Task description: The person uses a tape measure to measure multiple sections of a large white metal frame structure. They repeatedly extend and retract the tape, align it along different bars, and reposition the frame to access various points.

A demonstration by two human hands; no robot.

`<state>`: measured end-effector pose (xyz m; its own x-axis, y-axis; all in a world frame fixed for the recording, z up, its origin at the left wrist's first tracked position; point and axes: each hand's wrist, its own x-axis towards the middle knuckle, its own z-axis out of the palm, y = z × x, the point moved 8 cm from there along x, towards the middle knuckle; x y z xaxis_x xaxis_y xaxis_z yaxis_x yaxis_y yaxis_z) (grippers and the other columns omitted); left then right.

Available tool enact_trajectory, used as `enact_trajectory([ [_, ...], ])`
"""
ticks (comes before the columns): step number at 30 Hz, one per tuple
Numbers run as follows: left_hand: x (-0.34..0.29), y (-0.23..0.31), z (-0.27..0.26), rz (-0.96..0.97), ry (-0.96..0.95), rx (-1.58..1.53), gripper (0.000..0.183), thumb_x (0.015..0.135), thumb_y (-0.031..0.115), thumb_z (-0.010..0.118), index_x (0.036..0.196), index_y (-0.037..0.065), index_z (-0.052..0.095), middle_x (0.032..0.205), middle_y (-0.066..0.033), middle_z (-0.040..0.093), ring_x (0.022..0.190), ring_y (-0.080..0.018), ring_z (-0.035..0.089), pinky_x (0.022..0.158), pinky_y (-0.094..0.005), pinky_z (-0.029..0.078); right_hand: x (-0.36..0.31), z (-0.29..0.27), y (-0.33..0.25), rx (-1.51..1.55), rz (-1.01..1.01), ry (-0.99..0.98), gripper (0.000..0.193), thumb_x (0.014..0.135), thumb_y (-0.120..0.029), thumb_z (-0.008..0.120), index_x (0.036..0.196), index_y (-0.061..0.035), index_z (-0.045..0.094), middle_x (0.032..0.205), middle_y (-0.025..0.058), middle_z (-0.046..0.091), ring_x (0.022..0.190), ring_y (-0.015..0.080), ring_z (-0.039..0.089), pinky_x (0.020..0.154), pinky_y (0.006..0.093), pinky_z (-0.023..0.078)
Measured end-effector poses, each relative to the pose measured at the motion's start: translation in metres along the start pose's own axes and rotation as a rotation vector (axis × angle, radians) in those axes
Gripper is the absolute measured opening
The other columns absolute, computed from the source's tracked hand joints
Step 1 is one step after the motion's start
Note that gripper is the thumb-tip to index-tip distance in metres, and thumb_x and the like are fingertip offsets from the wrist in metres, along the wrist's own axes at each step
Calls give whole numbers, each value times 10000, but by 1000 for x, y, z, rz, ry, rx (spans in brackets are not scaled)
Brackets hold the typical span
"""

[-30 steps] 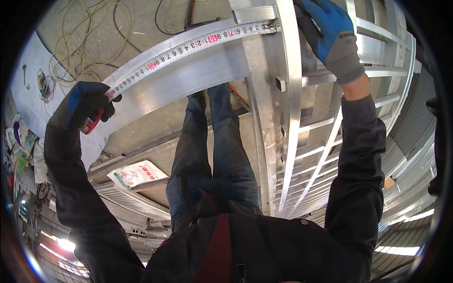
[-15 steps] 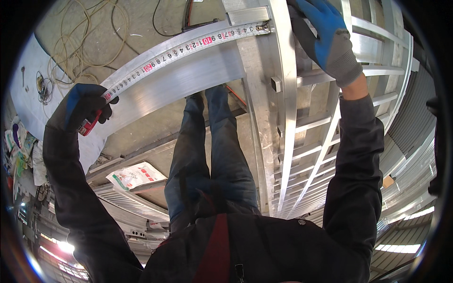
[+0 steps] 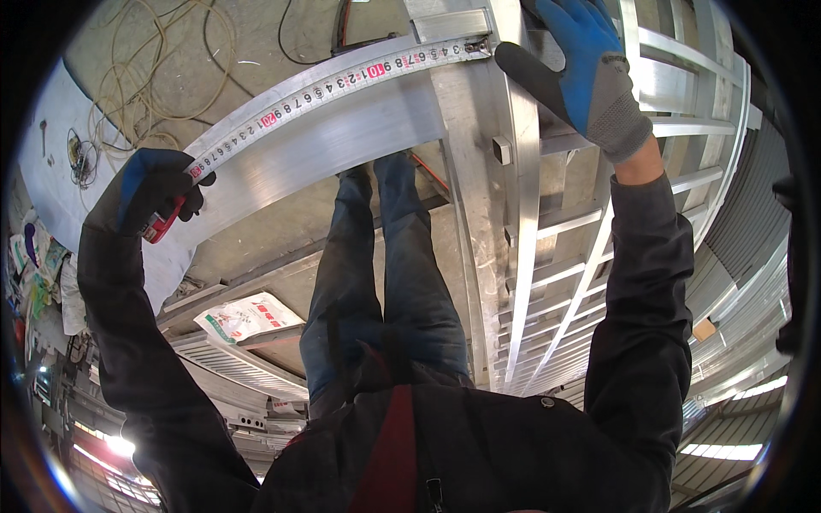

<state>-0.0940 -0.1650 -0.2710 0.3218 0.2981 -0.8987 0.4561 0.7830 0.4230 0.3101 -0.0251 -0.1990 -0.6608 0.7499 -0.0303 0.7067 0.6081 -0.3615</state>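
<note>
My gloved left hand is closed round a red tape measure at the left. Its pulled-out blade runs along a long silver metal bar, with the hooked end beside an upright rail at the right. In a blue and grey glove, my right hand rests on that metal frame, thumb stretched toward the blade's end and fingers apart. Its upper fingertips are cut off by the picture's edge. A short square tube piece lies across the top near the hook.
A slatted metal frame fills the right side. Coiled hose lies on the floor at the far left, near a pale sheet. A white printed bag lies left of my legs, beside a ribbed metal panel.
My right hand has shifted slightly, and its thumb now reaches out left toward the hook end of the blade. The left hand and tape measure stay in place.
</note>
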Motion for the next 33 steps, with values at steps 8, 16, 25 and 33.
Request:
enact_trajectory([
  [8,2,-2,-1,7,-17,-30,376,893,195,608,1098,-97,727,767,-146,721,666,-197,674,648,-316,534,-2,1,2,5,18,-14,654,849,-364,817,1384,-44,618,1276,191,648,1220,407,607,1153,603,368],
  [16,-1,5,2,11,16,-18,400,869,223,621,1073,-99,743,755,-148,723,664,-194,676,642,-306,521,-1,1,3,1,43,-53,656,839,-364,824,1367,-31,623,1265,192,656,1216,409,611,1154,604,369],
  [25,-2,8,4,14,-7,10,394,864,229,616,1077,-77,742,768,-146,728,676,-191,682,647,-297,519,1,-1,1,-5,38,-32,648,831,-362,830,1337,-9,633,1251,191,663,1208,410,618,1143,608,382],
  [33,-1,4,2,-19,16,33,397,864,233,610,1075,-78,740,760,-144,724,661,-187,678,629,-298,519,2,-2,-1,-4,39,-41,638,835,-359,822,1338,-15,635,1239,189,667,1197,411,622,1138,610,384],
])
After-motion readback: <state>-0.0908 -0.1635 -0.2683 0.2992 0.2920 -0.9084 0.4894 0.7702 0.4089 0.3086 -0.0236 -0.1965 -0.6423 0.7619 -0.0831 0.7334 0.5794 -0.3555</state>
